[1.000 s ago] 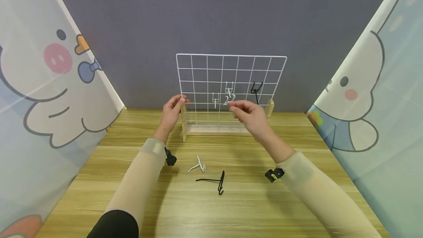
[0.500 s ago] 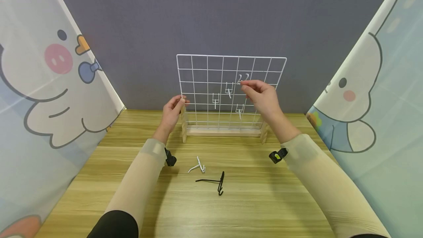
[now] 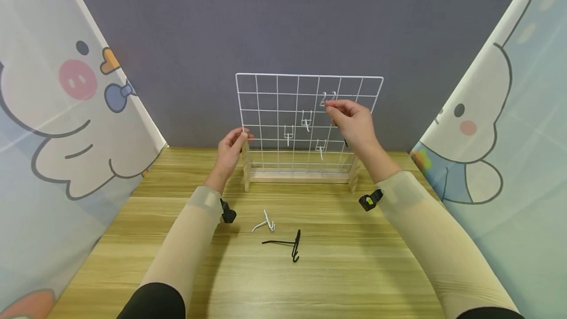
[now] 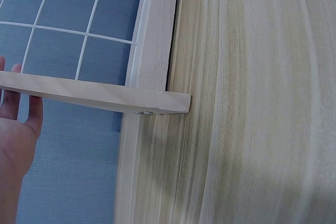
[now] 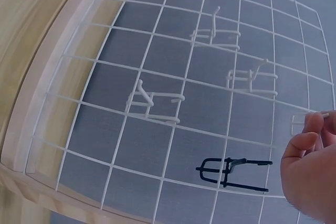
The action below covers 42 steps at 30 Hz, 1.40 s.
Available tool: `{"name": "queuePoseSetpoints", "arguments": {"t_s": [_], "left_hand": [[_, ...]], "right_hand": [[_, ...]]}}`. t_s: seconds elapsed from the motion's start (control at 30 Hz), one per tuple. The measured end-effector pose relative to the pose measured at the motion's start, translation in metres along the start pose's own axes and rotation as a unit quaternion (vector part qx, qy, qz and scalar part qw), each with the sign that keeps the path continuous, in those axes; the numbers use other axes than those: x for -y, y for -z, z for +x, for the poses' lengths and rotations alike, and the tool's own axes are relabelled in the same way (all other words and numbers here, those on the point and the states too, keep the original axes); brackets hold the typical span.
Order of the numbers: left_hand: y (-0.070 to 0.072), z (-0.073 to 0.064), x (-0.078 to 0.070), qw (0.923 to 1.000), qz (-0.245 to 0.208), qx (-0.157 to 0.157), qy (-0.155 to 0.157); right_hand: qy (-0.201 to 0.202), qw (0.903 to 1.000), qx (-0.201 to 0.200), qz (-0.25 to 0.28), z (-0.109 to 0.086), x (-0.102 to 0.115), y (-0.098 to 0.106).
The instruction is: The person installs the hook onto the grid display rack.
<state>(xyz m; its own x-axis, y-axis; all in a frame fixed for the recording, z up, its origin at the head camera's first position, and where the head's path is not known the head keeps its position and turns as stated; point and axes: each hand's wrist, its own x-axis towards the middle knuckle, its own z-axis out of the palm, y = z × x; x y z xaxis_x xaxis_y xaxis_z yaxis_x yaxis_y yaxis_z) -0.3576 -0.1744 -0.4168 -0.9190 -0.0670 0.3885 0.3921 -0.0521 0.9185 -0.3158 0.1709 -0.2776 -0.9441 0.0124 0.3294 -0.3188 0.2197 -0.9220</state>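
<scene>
My right hand (image 3: 354, 123) pinches a white wire hook (image 3: 324, 103) in front of the upper right of a white wire grid panel (image 3: 288, 93); whether its prongs touch the wires I cannot tell. My left hand (image 3: 230, 150) grips the left wooden upright (image 3: 246, 169) of the panel's stand, its fingers behind the wood in the left wrist view. Three white hooks (image 3: 288, 135) hang on the grid. A black hook (image 5: 226, 172) hangs there too, seen whole in the right wrist view but mostly hidden by my right hand in the head view.
A white hook (image 3: 267, 222) and a longer black hook (image 3: 288, 242) lie on the wooden tabletop (image 3: 336, 270) in front of the stand. Behind it rises a grey wall (image 3: 199, 38). Printed cloths (image 3: 40, 112) flank both sides.
My right hand has carried the white hook up and to the right, from the middle of the grid to its upper right. The left hand has kept its place.
</scene>
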Motion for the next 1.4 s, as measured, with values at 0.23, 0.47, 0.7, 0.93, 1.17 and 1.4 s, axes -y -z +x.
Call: {"name": "queuePoseSetpoints", "arguments": {"t_s": [0.23, 0.47, 0.7, 0.93, 1.17, 1.4], "left_hand": [[0.001, 0.0, 0.001, 1.0, 0.006, -0.002, 0.0], [0.001, 0.0, 0.002, 0.9999, 0.013, -0.001, 0.004], [0.001, 0.0, 0.002, 0.9999, 0.014, 0.002, 0.006], [0.001, 0.0, 0.001, 1.0, 0.006, 0.0, -0.002], [0.001, -0.001, 0.001, 1.0, 0.001, 0.001, 0.002], [0.001, 0.0, -0.001, 1.0, 0.002, 0.001, 0.001]], "right_hand": [[-0.002, 0.9998, 0.001, -0.017, 0.006, 0.004, -0.001], [-0.014, 0.9994, 0.003, -0.032, 0.013, 0.001, -0.003], [-0.016, 0.9984, 0.016, -0.052, 0.015, -0.005, -0.002], [-0.014, 0.9982, 0.021, -0.054, 0.015, -0.006, -0.003], [-0.017, 0.9988, 0.022, -0.041, 0.013, -0.008, -0.001], [-0.01, 0.999, 0.018, -0.04, 0.009, -0.008, 0.007]]}}
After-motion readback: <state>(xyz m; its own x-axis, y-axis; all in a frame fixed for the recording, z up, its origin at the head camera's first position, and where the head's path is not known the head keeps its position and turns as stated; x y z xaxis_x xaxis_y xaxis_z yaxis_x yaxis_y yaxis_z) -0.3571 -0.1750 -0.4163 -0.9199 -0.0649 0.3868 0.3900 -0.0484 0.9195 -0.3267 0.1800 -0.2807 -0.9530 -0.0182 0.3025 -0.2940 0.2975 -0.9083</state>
